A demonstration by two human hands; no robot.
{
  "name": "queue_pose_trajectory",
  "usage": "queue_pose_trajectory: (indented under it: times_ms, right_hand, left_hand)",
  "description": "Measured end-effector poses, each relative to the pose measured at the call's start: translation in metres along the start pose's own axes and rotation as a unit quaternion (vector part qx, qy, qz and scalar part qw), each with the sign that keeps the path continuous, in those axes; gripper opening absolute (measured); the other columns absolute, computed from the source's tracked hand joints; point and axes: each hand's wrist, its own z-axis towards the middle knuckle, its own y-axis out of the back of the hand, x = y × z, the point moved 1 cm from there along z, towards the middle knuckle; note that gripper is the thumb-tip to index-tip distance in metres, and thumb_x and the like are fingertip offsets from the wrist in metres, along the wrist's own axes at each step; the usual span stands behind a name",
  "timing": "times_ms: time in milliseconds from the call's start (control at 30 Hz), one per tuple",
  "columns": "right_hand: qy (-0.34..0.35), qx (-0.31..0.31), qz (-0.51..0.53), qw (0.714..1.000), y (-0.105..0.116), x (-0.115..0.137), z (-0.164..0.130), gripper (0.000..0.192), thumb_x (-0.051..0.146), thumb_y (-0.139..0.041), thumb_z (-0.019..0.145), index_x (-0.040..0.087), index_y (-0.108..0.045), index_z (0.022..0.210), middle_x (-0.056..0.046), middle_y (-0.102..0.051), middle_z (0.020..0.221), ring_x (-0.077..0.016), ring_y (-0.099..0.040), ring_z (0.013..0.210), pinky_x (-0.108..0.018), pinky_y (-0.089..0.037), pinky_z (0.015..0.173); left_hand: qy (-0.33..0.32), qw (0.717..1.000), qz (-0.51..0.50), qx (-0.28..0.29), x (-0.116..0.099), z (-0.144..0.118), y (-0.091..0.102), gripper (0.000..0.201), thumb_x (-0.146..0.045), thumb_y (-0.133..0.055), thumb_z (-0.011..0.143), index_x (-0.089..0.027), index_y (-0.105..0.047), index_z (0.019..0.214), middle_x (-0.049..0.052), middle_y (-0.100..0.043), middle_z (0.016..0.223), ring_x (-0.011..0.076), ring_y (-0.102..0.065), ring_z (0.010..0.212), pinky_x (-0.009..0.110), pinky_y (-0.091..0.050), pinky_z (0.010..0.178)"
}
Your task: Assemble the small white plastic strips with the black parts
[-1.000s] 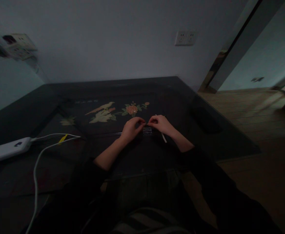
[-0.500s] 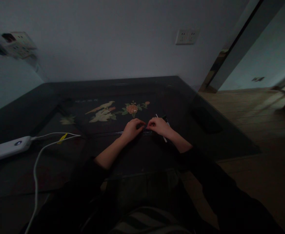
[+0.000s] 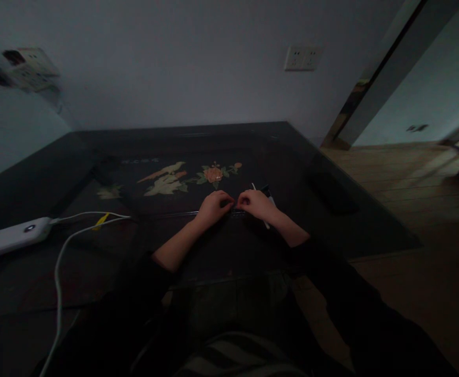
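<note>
Over the dark glossy table point(image 3: 221, 246), my left hand point(image 3: 215, 205) and my right hand point(image 3: 254, 203) meet almost fingertip to fingertip. Both are closed in a pinch. Whatever sits between the fingertips is too small and dark to name. A thin white stick point(image 3: 266, 225) lies partly under my right hand, its two ends showing. Beside that hand is a small dark item with a pale part point(image 3: 269, 193), mostly covered. Just beyond my fingers, a flower and bird picture point(image 3: 212, 175) decorates the tabletop.
A white power strip point(image 3: 13, 238) rests at the left, its white cable point(image 3: 58, 277) running over the table's front edge with a yellow tag point(image 3: 101, 221). A dark flat object point(image 3: 331, 192) lies at the right. Behind stands a wall with a socket plate point(image 3: 303, 58).
Both hands stay nearly in place, still pinching close together. The view has shifted very slightly; nothing else has visibly moved.
</note>
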Motion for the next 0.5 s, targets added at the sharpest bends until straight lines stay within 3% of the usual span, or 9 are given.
queue_pose_trajectory:
  times_ms: [500]
  right_hand:
    - [-0.003, 0.001, 0.02, 1.0, -0.0016, -0.002, 0.0005, 0.004, 0.018, -0.066, 0.076, 0.016, -0.069, 0.077, -0.001, -0.06, 0.072, -0.0109, -0.052, 0.066, -0.022, -0.034, 0.061]
  left_hand:
    - [-0.004, 1.0, -0.004, 0.002, 0.001, -0.0003, -0.0001, 0.015, -0.024, -0.056, 0.081, -0.018, -0.068, 0.087, 0.005, -0.065, 0.091, 0.0176, -0.059, 0.088, 0.032, -0.046, 0.082]
